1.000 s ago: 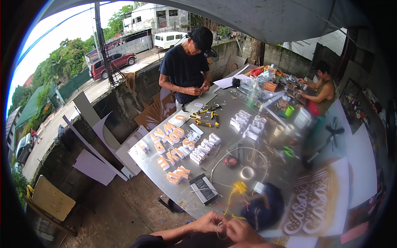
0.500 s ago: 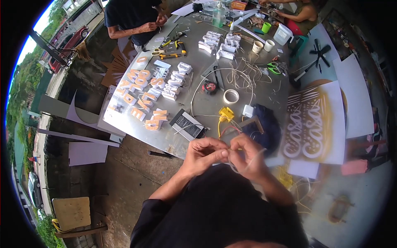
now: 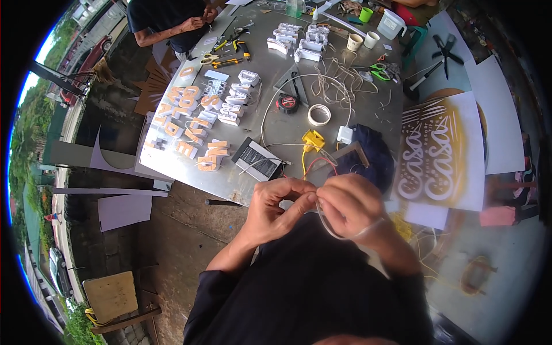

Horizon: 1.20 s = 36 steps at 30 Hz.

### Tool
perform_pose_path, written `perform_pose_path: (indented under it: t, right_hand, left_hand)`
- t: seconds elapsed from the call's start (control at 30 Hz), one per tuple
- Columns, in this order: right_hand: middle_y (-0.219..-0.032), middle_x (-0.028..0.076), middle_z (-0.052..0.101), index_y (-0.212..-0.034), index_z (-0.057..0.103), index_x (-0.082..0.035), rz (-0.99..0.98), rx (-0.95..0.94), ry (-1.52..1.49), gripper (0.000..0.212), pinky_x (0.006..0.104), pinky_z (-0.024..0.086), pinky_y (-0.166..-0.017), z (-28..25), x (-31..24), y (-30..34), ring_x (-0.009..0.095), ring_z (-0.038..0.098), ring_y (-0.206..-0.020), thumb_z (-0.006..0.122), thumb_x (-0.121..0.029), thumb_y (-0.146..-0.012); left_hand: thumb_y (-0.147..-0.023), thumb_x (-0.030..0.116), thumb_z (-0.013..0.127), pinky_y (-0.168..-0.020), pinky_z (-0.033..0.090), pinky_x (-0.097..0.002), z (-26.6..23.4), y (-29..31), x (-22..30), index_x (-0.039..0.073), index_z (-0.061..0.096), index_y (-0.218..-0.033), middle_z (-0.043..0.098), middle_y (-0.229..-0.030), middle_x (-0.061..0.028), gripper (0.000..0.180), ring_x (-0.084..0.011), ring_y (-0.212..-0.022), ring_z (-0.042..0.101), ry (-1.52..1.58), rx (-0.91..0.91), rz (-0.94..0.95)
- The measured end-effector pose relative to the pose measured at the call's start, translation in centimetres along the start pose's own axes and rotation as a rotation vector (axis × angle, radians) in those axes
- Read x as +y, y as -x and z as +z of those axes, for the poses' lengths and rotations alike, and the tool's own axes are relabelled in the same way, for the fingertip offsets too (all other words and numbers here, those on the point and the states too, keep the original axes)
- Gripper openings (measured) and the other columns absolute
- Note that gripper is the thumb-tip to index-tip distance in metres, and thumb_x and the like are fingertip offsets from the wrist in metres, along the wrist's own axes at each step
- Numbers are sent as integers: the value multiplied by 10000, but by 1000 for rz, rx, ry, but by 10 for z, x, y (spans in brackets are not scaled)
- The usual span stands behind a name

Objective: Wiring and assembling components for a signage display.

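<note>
Both of my hands meet fingertip to fingertip, just off the near edge of the metal table. My left hand point(image 3: 275, 211) is closed in a pinch, thumb against forefinger. Against it, my right hand point(image 3: 355, 201) pinches a thin whitish wire point(image 3: 332, 231), which loops below the fingers and passes by the right wrist. The wire's end between the fingertips is too small to make out. Beyond the hands lie a yellow plug or socket point(image 3: 314, 140) with red and yellow wires, a flat power supply box point(image 3: 259, 162), and a white adapter point(image 3: 344, 135).
On the metal table point(image 3: 247, 190) stand orange-faced letters point(image 3: 190, 98) and white letter shapes point(image 3: 310, 47). A tape roll point(image 3: 319, 115), tape measure point(image 3: 287, 103), tangled cord point(image 3: 336, 83), green-handled scissors point(image 3: 379, 71) and dark cloth point(image 3: 376, 158) lie around. Another person point(image 3: 167, 26) works at far left.
My right hand has turned so its back shows more, and the wire loop hangs lower. The left hand keeps its pinch. The whole view has shifted slightly.
</note>
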State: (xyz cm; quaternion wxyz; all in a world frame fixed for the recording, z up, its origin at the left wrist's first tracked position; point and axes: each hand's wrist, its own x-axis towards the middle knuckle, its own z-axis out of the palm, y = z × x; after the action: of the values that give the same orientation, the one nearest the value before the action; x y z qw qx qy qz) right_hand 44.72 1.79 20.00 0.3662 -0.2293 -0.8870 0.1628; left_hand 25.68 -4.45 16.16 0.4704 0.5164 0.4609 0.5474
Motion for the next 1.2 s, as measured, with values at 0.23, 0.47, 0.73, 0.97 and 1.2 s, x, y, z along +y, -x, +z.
perform_pose_path:
  t: [0.23,0.47,0.73,0.97,1.2]
  right_hand:
    - [-885,101,614,-879,600,-24,-91,-140,178,165,362,553,-700,-5,6,-3,251,658,-770,732,-13,-780]
    - [-805,96,550,-900,550,-37,-108,-281,163,184,364,546,-657,-5,8,-4,247,629,-722,705,-24,-801]
    - [-811,98,567,-933,558,-28,-52,-199,107,197,347,544,-611,-3,5,-9,241,641,-707,708,-16,-807]
    - [-840,115,587,-981,560,-17,16,-136,50,197,372,545,-635,-1,0,-8,281,649,-718,683,8,-829]
    - [-841,120,579,-978,553,-16,49,-54,2,184,384,538,-655,2,-3,-11,301,647,-725,668,25,-840]
  left_hand:
    - [-901,2,743,-689,594,-284,3,-4,2,-33,732,-953,759,-863,-101,63,-140,-746,739,-13,-34,-54]
    - [-743,-32,749,-605,566,-305,-3,-11,9,9,678,-866,691,-741,-88,147,-191,-655,719,-528,-80,266]
    - [-729,-49,750,-572,546,-292,0,-15,17,11,653,-822,677,-727,-81,147,-185,-627,707,-438,15,309]
    - [-736,-61,735,-578,540,-270,3,-12,19,3,652,-805,689,-738,-64,126,-142,-617,694,-425,109,321]
    - [-723,-60,713,-586,521,-249,-2,-7,12,0,649,-804,689,-735,-57,119,-111,-617,670,-377,210,314]
